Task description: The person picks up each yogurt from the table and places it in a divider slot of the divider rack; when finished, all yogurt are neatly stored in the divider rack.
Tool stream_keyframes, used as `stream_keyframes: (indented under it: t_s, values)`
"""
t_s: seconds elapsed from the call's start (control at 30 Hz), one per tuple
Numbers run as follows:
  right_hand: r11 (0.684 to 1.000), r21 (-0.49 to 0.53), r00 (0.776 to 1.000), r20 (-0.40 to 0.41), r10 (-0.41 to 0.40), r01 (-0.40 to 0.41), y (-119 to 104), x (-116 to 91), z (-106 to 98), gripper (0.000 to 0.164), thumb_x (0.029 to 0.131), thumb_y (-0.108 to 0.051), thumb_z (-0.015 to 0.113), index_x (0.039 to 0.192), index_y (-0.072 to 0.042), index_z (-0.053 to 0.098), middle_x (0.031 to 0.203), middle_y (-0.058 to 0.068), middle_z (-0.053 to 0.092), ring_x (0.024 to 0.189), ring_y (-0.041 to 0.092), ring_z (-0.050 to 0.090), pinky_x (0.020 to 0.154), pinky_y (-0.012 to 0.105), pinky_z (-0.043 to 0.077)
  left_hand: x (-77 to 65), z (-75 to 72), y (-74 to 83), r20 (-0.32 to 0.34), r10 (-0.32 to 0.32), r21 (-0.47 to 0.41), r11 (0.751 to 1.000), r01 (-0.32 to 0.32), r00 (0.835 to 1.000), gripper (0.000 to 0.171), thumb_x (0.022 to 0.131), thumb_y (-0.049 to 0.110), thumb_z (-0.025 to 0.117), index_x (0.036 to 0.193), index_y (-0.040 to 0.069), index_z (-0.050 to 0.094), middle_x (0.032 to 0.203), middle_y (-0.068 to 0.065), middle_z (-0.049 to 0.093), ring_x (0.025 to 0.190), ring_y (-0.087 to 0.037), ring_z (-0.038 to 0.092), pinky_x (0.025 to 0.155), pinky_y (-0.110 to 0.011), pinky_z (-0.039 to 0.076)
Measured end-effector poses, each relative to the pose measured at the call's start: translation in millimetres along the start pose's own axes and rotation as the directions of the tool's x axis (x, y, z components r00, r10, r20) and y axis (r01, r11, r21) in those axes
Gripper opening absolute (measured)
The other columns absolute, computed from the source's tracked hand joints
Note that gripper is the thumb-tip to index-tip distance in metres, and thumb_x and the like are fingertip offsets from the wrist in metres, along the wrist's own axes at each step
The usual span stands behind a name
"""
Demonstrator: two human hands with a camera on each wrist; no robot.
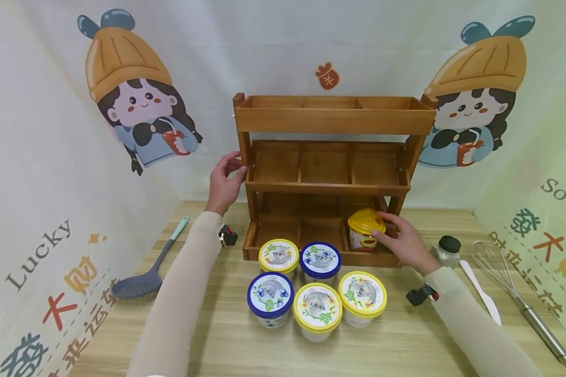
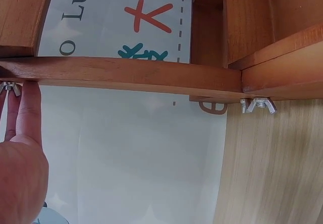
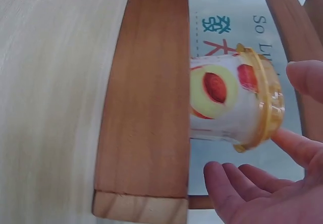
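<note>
A white cup with a yellow lid and a peach picture [image 1: 362,242] stands in the right compartment of the bottom tier of a brown wooden shelf [image 1: 332,121]. My right hand [image 1: 403,242] is at the cup's right side, fingers spread around its lid. In the right wrist view, thumb and fingers [image 3: 222,186] are apart, one finger right at the lid's edge. My left hand [image 1: 226,180] touches the outer side of the shelf's left upright [image 2: 136,75], its fingers straight beside a metal wing nut [image 2: 10,87].
Several lidded cups, yellow-topped [image 1: 318,308] and blue-topped [image 1: 270,294], stand before the shelf. A slotted turner [image 1: 143,283] lies at left. At right are a black-capped jar [image 1: 448,248], a white spatula [image 1: 483,293] and a whisk [image 1: 519,293]. Printed cloth hangs behind.
</note>
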State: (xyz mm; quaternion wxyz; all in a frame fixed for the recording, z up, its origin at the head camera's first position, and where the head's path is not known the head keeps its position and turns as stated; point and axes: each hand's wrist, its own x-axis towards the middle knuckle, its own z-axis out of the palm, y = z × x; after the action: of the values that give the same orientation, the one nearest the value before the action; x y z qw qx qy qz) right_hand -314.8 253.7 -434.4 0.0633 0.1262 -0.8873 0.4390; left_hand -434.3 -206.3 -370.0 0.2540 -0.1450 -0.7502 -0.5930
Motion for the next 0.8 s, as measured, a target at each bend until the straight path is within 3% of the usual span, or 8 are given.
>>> stream_keyframes:
  t_s: [0.27, 0.53, 0.7, 0.8]
  values:
    - [0.996, -0.071, 0.993, -0.1, -0.064, 0.057, -13.2, -12.2, -11.6, 0.062, 0.104, -0.031, 0.069, 0.155, -0.003, 0.048, 0.159, 0.028, 0.045, 0.145, 0.049, 0.044, 0.112, 0.067, 0.048, -14.7, 2.3, 33.8, 0.004, -0.025, 0.002, 1.0, 0.025, 1.0, 0.041, 0.107, 0.007, 0.061, 0.148, 0.004, 0.056, 0.133, -0.025, 0.061, 0.132, -0.039, 0.059, 0.123, -0.052, 0.042]
    - [0.983, -0.081, 0.977, -0.124, -0.175, 0.166, -25.5, -30.5, -10.7, 0.05, 0.103, -0.023, 0.07, 0.145, 0.0, 0.056, 0.148, 0.023, 0.054, 0.139, 0.046, 0.051, 0.108, 0.066, 0.05, -16.6, 2.2, 31.4, 0.002, -0.031, 0.004, 1.0, 0.031, 1.0, 0.041, 0.107, 0.007, 0.061, 0.148, 0.005, 0.056, 0.132, -0.023, 0.061, 0.131, -0.037, 0.06, 0.12, -0.05, 0.046]
    - [0.972, -0.099, 0.965, -0.133, -0.224, 0.212, -27.3, -43.7, -5.0, 0.045, 0.102, -0.02, 0.072, 0.14, 0.001, 0.06, 0.141, 0.021, 0.06, 0.131, 0.044, 0.057, 0.102, 0.067, 0.054, -10.4, 3.3, 17.8, 0.002, -0.02, 0.009, 1.0, 0.02, 1.0, 0.042, 0.107, 0.01, 0.061, 0.149, 0.008, 0.056, 0.135, -0.022, 0.061, 0.132, -0.035, 0.06, 0.118, -0.05, 0.048]
    - [0.966, -0.117, 0.96, -0.135, -0.246, 0.231, -28.2, -51.1, -1.3, 0.043, 0.101, -0.019, 0.073, 0.137, 0.0, 0.062, 0.135, 0.018, 0.065, 0.122, 0.034, 0.061, 0.098, 0.063, 0.057, -5.5, 2.9, 7.2, -0.004, -0.015, 0.005, 1.0, 0.015, 1.0, 0.043, 0.107, 0.013, 0.062, 0.149, 0.011, 0.057, 0.134, -0.02, 0.062, 0.13, -0.033, 0.061, 0.117, -0.049, 0.049]
